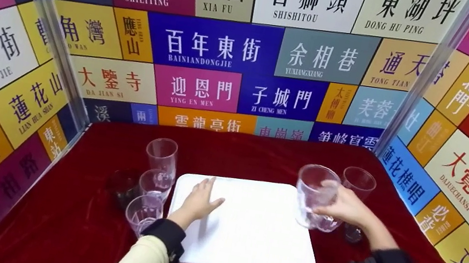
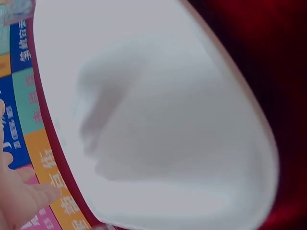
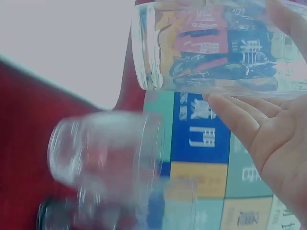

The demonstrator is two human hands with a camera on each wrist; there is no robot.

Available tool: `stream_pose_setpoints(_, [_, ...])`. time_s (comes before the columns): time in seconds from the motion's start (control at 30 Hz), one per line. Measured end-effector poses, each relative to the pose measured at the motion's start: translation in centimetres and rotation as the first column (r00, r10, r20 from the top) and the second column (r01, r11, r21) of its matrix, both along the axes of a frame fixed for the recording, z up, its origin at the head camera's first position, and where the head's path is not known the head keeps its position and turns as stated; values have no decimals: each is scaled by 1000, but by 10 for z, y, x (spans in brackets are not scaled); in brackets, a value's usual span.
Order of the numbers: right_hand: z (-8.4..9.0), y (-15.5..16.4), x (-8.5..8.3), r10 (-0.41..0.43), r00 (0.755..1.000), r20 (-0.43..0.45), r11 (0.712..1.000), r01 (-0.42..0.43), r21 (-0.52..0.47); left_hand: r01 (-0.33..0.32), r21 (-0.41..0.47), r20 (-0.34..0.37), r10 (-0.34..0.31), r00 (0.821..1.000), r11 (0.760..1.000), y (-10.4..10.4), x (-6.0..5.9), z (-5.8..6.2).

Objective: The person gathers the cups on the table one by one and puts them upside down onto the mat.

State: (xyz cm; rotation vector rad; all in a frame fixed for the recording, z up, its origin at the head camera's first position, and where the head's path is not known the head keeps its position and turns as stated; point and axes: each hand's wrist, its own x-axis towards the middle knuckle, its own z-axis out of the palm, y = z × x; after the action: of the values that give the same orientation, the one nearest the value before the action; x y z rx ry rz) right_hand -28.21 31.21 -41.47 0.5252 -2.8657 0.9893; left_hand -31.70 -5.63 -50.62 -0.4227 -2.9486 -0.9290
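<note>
Right hand [image 1: 344,208] curls round a clear glass [image 1: 316,196] at the right edge of the white tray [image 1: 254,243], base seemingly just touching it. Left hand [image 1: 200,201] lies flat, fingers straight, on the tray's left part. Nothing stands fully on the tray yet, I judge; four cups [image 1: 157,175] wait left, a stemmed glass [image 1: 359,184] right.

The left hand [image 1: 200,201] lies flat on the white tray [image 1: 255,238]. The right hand [image 1: 344,208] holds a clear cup [image 1: 316,196] — more cups [image 1: 155,185] stand beside the tray.
</note>
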Motion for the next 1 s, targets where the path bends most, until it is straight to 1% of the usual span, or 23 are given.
stream_pose_setpoints(0.1, [-2, -23, -12, 38, 997, 70, 995, -31, -98, 69, -4, 22, -69, 997, 998, 12, 2, 1])
stream_pose_setpoints(0.2, [-7, -45, -22, 81, 990, 114, 977, -56, -208, 133, -2, 33, -132, 991, 991, 21, 4, 5])
stream_pose_setpoints(0.23, [-9, -52, -24, 95, 988, 124, 966, -61, -252, 151, -1, 32, -151, 988, 988, 23, 4, 6])
stream_pose_setpoints(0.3, [-13, -66, -27, 104, 988, 115, 950, -64, -307, 178, 1, 34, -178, 983, 984, 25, 4, 9])
stream_pose_setpoints(0.37, [-18, -80, -28, 110, 987, 115, 918, -56, -393, 198, 21, 28, -199, 980, 980, 25, 4, 11])
stream_pose_setpoints(0.4, [-21, -86, -28, 112, 987, 113, 896, -51, -440, 205, 40, 22, -206, 978, 978, 25, 4, 12])
stream_pose_setpoints(0.47, [-27, -98, -28, 105, 988, 111, 841, -29, -540, 208, 80, -2, -209, 978, 975, 24, 4, 13])
stream_pose_setpoints(0.5, [-31, -104, -28, 99, 989, 111, 806, -15, -592, 209, 108, -22, -208, 978, 972, 24, 4, 14])
stream_pose_setpoints(0.57, [-39, -115, -27, 86, 991, 105, 716, 12, -698, 212, 159, -73, -202, 977, 964, 23, 3, 15])
stream_pose_setpoints(0.6, [-43, -120, -27, 85, 991, 106, 656, 24, -754, 213, 177, -100, -197, 975, 961, 23, 3, 16])
stream_pose_setpoints(0.63, [-48, -125, -26, 79, 990, 120, 590, 51, -806, 212, 191, -125, -191, 974, 958, 23, 2, 18])
stream_pose_setpoints(0.7, [-57, -133, -24, 68, 986, 149, 474, 99, -875, 219, 202, -170, -186, 968, 955, 23, 1, 21])
stream_pose_setpoints(0.73, [-61, -137, -23, 67, 984, 165, 418, 123, -900, 223, 195, -187, -187, 964, 955, 23, 0, 23])
stream_pose_setpoints(0.77, [-65, -141, -22, 63, 981, 182, 376, 145, -915, 228, 179, -202, -191, 961, 957, 23, -1, 25])
stream_pose_setpoints(0.83, [-72, -147, -19, 53, 976, 213, 307, 187, -933, 242, 119, -237, -210, 949, 963, 23, -3, 29])
stream_pose_setpoints(0.87, [-75, -151, -18, 52, 976, 214, 288, 190, -939, 250, 75, -254, -223, 941, 965, 22, -4, 31])
stream_pose_setpoints(0.93, [-79, -157, -17, 59, 978, 199, 239, 180, -954, 255, -23, -286, -251, 925, 967, 21, -7, 36])
stream_pose_setpoints(1.0, [-83, -164, -16, 69, 982, 174, 188, 158, -969, 248, -120, -321, -274, 907, 961, 21, -9, 40])
